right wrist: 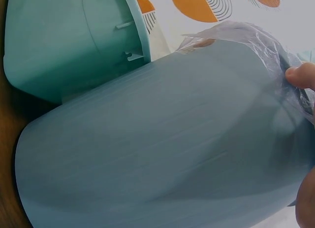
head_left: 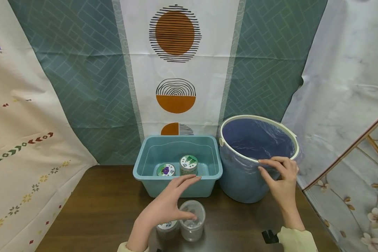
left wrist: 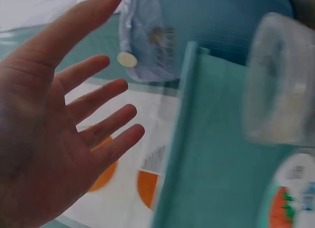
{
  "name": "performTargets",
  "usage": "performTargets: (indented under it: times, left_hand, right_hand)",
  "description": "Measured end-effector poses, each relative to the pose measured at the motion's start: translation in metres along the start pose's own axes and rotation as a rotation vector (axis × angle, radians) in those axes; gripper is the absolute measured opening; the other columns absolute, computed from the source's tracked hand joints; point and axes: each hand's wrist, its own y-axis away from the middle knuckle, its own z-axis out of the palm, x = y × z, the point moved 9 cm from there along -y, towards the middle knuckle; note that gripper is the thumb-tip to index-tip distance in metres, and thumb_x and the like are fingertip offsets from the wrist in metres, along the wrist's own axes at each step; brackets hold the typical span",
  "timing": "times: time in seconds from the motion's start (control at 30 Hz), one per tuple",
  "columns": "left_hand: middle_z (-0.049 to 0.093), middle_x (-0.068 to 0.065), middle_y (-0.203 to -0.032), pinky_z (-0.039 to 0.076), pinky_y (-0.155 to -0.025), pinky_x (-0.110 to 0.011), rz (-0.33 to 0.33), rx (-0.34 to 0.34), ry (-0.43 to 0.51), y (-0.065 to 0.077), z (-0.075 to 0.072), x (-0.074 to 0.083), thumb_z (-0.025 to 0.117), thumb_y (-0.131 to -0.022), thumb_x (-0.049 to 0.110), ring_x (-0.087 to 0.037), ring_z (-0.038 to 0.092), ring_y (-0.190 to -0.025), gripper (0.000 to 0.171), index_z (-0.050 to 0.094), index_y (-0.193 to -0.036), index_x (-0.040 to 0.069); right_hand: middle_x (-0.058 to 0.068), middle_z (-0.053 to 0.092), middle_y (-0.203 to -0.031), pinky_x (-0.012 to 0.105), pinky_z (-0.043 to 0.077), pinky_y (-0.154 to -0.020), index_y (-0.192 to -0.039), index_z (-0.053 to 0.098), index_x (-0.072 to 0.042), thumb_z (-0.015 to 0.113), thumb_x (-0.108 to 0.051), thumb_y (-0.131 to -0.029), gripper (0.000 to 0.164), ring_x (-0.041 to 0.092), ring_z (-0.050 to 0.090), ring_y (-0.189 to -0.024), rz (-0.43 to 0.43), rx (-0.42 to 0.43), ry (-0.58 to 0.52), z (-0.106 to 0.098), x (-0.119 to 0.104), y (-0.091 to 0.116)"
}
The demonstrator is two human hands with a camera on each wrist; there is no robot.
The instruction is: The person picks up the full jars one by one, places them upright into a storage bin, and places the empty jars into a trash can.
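My left hand hovers over two jars with its fingers straight and the thumb spread apart. Below its thumb stands a clear plastic jar whose top shows no lid. Beside that jar, partly hidden by the hand, is another jar with a printed lid. The left wrist view shows the palm and spread fingers holding nothing. My right hand is at the near rim of a blue trash bin with a clear liner. Its thumb and fingers are apart, fingertips right by the rim.
A teal plastic basin stands behind the jars, left of the bin. Inside it are a jar with a purple flower lid and one with a green lid. Patterned cloths hang behind the brown table and along both sides.
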Motion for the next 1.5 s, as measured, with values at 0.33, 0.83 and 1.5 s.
performTargets:
  times: [0.33,0.83,1.5]
  left_hand:
    - [0.043,-0.002,-0.151,0.052,-0.096,-0.044,-0.119,-0.018,-0.057,0.021,0.044,-0.034,0.089,-0.07,0.036,-0.026,0.043,-0.134,0.094,0.038,-0.149,0.035]
    - [0.047,0.001,-0.145,0.053,-0.09,-0.04,-0.094,0.017,-0.059,0.022,0.061,-0.042,0.09,-0.067,0.042,-0.025,0.048,-0.126,0.094,0.043,-0.147,0.03]
    - [0.056,-0.007,-0.137,0.044,-0.102,-0.056,-0.17,0.109,-0.148,0.041,0.044,-0.077,0.095,-0.056,0.037,-0.033,0.047,-0.127,0.098,0.052,-0.141,0.014]
  right_hand:
    - [0.018,0.059,-0.094,0.028,0.018,-0.099,-0.089,0.076,-0.001,0.081,-0.001,-0.073,0.017,0.0,0.039,-0.1,-0.001,0.005,0.006,-0.001,0.003,0.001]
    - [0.02,0.057,-0.091,0.028,0.019,-0.099,-0.088,0.075,0.003,0.079,0.001,-0.075,0.014,0.001,0.04,-0.098,-0.011,0.018,-0.014,0.0,-0.023,-0.008]
    - [0.02,0.057,-0.092,0.029,0.019,-0.099,-0.088,0.076,0.001,0.08,-0.018,-0.083,0.02,0.001,0.039,-0.098,-0.018,0.018,0.001,-0.001,-0.003,0.0]
